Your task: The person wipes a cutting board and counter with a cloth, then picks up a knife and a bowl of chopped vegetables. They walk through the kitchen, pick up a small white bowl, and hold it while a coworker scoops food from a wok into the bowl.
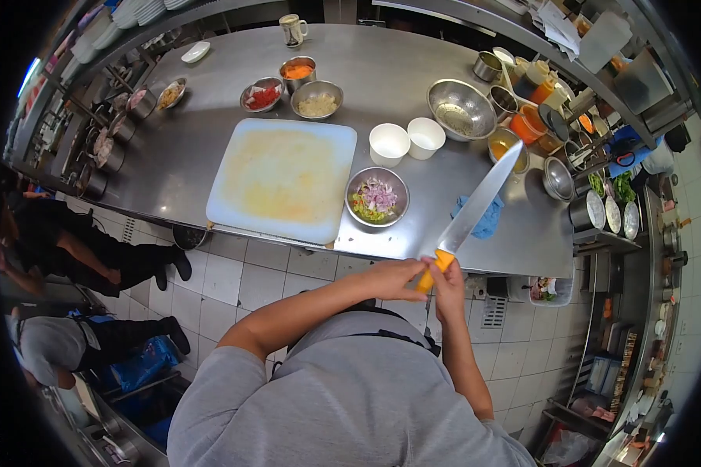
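Observation:
A large chef's knife [483, 194] with a yellow handle is held in front of my body, its broad blade slanting up and to the right over the counter edge. My right hand [448, 286] is closed around the handle. From the other side, my left hand [399, 279] grips the handle too, its fingertips partly hidden. Beyond the hands, a white cutting board [284, 183] with yellowish stains lies on the counter. Beside it stands a metal bowl [377, 219] of chopped onion and green and red pieces. A blue cloth [483, 220] lies under the blade.
Two white tubs [388, 144] stand behind the bowl, near a large steel bowl [461, 109]. Bowls of red [262, 96] and pale chopped food [317, 103] sit behind the board. Sauce containers [528, 123] crowd the right. Two people [93, 342] are at the left.

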`<state>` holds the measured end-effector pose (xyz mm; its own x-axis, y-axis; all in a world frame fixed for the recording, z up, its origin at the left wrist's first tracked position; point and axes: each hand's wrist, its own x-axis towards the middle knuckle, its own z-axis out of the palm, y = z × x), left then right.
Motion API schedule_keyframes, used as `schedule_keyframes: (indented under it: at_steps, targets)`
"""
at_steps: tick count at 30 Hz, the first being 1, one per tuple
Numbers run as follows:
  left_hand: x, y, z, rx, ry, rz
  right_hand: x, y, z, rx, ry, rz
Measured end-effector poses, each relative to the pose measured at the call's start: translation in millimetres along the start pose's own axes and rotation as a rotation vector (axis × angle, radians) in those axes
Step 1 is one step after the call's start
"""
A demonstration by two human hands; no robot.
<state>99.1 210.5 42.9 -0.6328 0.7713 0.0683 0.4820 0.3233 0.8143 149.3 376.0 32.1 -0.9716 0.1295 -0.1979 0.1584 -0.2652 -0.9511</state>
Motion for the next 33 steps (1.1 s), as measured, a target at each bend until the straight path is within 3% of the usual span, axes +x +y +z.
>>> schedule_keyframes:
  at_steps: [1,3,6,8,9,10,12,16,17,19,21,23,26,33]
  targets:
    - [-3.8,-4.8,-3.7,-0.005,0.001,0.0,-4.5,-2.8,-12.9,0.008,0.036,0.029]
    - [-20.4,-24.4,-17.5,-0.173,-0.118,-0.243,-21.5,-13.9,-44.1,-0.132,0.135,0.054]
    - [-54.4,-72.9,-47.7,-0.152,0.332,-0.565,-49.8,-15.2,-100.9,-0.43,0.136,0.146]
    - [-63.7,-128.3,-66.5,-0.139,0.677,-0.532,-69.7,-17.8,-108.6,-0.53,0.156,0.194]
    - [-58.3,-114.3,-92.5,-0.166,0.735,-0.627,-76.1,-20.2,-108.5,-0.597,0.165,0.237]
    - [-49.0,-106.9,-106.3,-0.167,0.742,-0.619,-79.3,-21.8,-108.8,-0.664,0.171,0.278]
    - [-28.5,-95.7,-118.8,-0.115,0.579,-0.808,-71.6,-10.7,-113.7,-0.772,0.148,0.307]
    - [-1.9,-106.6,-110.0,-0.024,0.508,-0.781,-46.3,-10.4,-100.6,-0.77,0.12,0.228]
    - [-1.8,-110.2,-107.7,-0.218,0.54,-0.797,-38.7,-10.3,-99.6,-0.815,0.069,0.21]
    - [-9.6,-117.6,-102.0,-0.321,0.618,-0.748,-22.1,-3.3,-100.2,-0.858,0.009,0.198]
    - [-25.0,-123.2,-98.9,-0.423,0.685,-0.707,-6.3,12.9,-97.8,-0.939,-0.087,0.04]
    - [-46.3,-118.2,-103.0,-0.658,0.787,-0.627,9.5,17.6,-72.6,-0.945,-0.101,0.063]
    - [-71.3,-99.1,-113.3,-0.725,0.908,-0.565,37.7,30.0,-28.2,-0.88,-0.127,0.095]
    - [-100.8,-88.5,-111.1,-0.857,0.965,-0.59,93.0,77.1,44.8,-0.696,-0.183,0.022]
